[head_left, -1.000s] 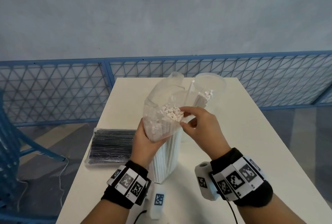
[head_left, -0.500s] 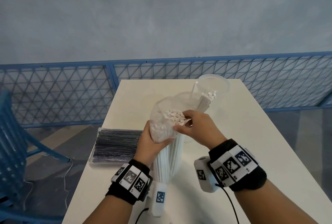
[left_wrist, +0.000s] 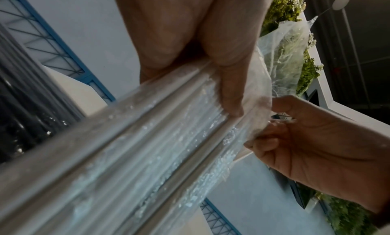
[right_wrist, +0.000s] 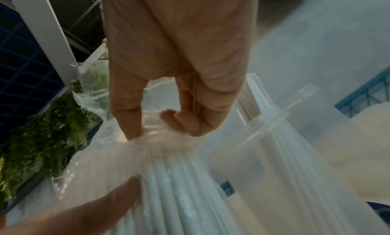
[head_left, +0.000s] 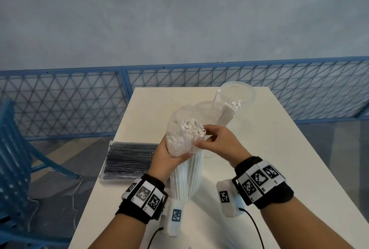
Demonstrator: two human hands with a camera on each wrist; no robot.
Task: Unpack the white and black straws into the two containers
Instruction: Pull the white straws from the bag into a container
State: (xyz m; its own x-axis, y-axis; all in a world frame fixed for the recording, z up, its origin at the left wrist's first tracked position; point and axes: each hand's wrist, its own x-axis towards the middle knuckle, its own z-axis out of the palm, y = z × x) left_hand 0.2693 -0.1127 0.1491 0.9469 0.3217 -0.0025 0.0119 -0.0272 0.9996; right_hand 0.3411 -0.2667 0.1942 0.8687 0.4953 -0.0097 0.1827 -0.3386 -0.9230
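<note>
A clear plastic bag of white straws (head_left: 186,172) stands upright on the white table (head_left: 259,148). My left hand (head_left: 169,158) grips the bag around its upper part, thumb across the plastic (left_wrist: 230,88). My right hand (head_left: 215,140) pinches the bag's open plastic top (right_wrist: 160,138) beside the straw ends (head_left: 192,129). Two clear containers stand behind: the far one (head_left: 237,97) holds several white straws (head_left: 229,111), the near one (head_left: 205,109) is partly hidden by the bag. A sealed pack of black straws (head_left: 129,161) lies at the table's left edge.
A blue lattice fence (head_left: 69,101) runs behind the table. A blue chair (head_left: 14,148) stands on the left of the floor. Cables (head_left: 253,226) trail from both wrist units over the table's near part.
The loose top of the bag has been pulled down from tall and puffed to bunched around the straw ends. Both hands stayed on the bag; the view shifted slightly.
</note>
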